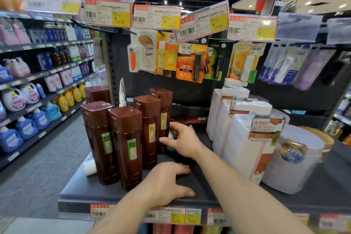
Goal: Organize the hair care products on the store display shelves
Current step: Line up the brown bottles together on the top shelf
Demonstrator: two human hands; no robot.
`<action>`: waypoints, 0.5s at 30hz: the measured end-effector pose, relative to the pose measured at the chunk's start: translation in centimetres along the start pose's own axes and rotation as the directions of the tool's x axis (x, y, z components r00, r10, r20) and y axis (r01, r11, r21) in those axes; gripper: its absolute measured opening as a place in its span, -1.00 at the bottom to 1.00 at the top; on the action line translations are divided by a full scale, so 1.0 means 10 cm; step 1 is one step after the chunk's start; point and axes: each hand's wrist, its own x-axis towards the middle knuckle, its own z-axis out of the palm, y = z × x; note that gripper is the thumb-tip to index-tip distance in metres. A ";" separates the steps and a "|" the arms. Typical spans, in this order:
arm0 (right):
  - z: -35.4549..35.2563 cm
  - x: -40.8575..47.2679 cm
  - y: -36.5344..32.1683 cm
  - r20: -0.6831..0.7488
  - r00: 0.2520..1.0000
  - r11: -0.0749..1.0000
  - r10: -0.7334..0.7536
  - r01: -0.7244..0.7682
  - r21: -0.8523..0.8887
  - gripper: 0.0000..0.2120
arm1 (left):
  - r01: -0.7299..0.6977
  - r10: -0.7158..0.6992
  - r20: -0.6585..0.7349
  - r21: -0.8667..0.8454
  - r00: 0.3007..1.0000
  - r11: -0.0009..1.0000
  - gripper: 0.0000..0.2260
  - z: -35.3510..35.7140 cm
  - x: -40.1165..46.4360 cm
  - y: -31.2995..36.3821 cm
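Behind the brown bottles [131, 138], right hand [183, 141] — fingers spread, tips hidden; left hand [167, 182] flat, empty.

A shop aisle: yellow price tags [121, 20] on shelf edges, hanging lip-balm cards [245, 62], stocked detergent shelves [38, 100] (all retail fittings).

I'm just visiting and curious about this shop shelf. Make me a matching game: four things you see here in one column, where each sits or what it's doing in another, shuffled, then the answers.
Things:
1. tall brown plastic bottles
2. white pump bottles
3. carded lip balm packs
4. left hand

Places or states:
A. hanging on hooks above the shelf
B. standing at the shelf's right
C. resting flat near the dark shelf front edge
D. standing at the shelf's left

Pairs: 1-D, 2-B, 3-A, 4-C
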 end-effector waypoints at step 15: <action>-0.06 -0.26 0.10 -0.124 0.973 0.928 0.195 -0.224 -0.299 -0.45 | 0.042 -0.040 -0.017 0.126 0.999 0.991 -0.40 0.08 0.04 -0.08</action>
